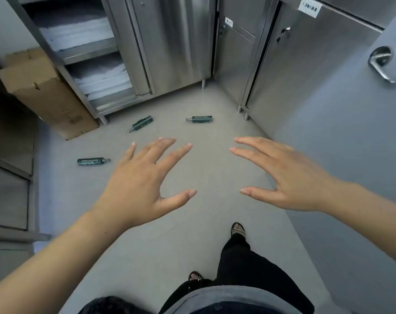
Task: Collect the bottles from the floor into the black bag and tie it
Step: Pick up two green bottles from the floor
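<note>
Three dark green bottles lie on their sides on the grey floor. One bottle is at the left, a second bottle lies near the steel cabinet's foot, and a third bottle lies further right. My left hand and my right hand hover above the floor, palms down, fingers spread, holding nothing. Both hands are well short of the bottles. No black bag is in view.
A steel cabinet with stacked white sheets on open shelves stands ahead. A cardboard box leans at the left. More steel cabinets and a grey door with a lever handle line the right. My feet stand below.
</note>
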`<state>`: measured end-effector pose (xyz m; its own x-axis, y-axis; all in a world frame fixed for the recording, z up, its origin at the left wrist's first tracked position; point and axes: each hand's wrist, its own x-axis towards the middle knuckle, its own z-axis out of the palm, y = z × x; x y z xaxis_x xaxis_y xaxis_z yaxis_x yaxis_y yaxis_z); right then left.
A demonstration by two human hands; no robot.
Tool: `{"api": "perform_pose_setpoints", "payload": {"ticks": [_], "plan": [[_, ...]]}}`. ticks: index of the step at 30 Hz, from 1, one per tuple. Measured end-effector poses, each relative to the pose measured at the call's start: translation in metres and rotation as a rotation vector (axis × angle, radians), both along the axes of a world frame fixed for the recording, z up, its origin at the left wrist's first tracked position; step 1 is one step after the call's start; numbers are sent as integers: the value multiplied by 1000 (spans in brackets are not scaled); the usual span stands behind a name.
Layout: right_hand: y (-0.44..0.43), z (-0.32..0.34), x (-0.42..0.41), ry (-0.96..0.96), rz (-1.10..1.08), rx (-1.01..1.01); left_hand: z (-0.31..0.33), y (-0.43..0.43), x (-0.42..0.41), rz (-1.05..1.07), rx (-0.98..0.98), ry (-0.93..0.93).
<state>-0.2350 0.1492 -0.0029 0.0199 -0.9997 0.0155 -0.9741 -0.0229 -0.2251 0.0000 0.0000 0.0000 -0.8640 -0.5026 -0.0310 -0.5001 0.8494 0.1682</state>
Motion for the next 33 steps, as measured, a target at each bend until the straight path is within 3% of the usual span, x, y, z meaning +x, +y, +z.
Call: {"api": "perform_pose_setpoints", "payload": {"ticks": [8,21,33], "plan": [[-25,-17,-68,-17,-74,3,-15,-36,-78,-46,46,-32],[-92,-23,-245,-111,-184,-7,-18,-121,-286,-48,125,-2],[-195,-22,-335,-148,-119,5,-26,-208,-353,22,180,-10]]}}
